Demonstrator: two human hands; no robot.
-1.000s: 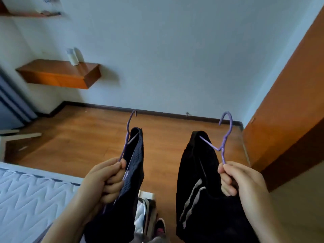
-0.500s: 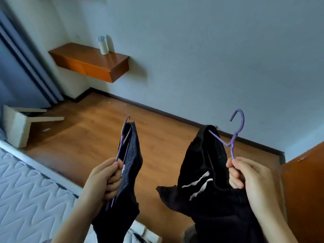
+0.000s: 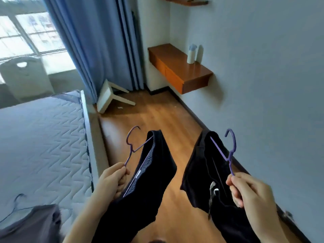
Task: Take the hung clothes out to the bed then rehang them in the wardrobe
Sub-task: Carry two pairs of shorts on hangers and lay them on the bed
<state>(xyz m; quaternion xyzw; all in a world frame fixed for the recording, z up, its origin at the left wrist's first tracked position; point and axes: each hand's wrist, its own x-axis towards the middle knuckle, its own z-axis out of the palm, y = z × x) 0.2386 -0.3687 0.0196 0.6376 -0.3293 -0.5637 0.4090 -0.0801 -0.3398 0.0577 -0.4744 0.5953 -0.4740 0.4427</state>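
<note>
My left hand [image 3: 112, 181] grips the neck of a purple hanger [image 3: 132, 146] that carries a dark navy garment [image 3: 150, 174]. In my right hand [image 3: 245, 190] is a second purple hanger [image 3: 230, 151], with a black garment [image 3: 201, 172] bearing white stripes hung on it. Both garments hang over the wooden floor, beside the bed [image 3: 40, 141] with its quilted white mattress on the left. A grey garment [image 3: 29, 223] on a thin hanger lies on the mattress at the lower left. The wardrobe is out of view.
A white stool [image 3: 112, 97] lies tipped over by the blue curtain [image 3: 93, 42]. A wooden wall shelf [image 3: 178, 71] with a white bottle [image 3: 191, 54] juts from the right wall. A white chair [image 3: 24, 76] stands beyond the bed by the window.
My view has swung left: the wardrobe door left the frame and the bed, curtain and window came in. Both hands still hold their hangers, now beside the mattress.
</note>
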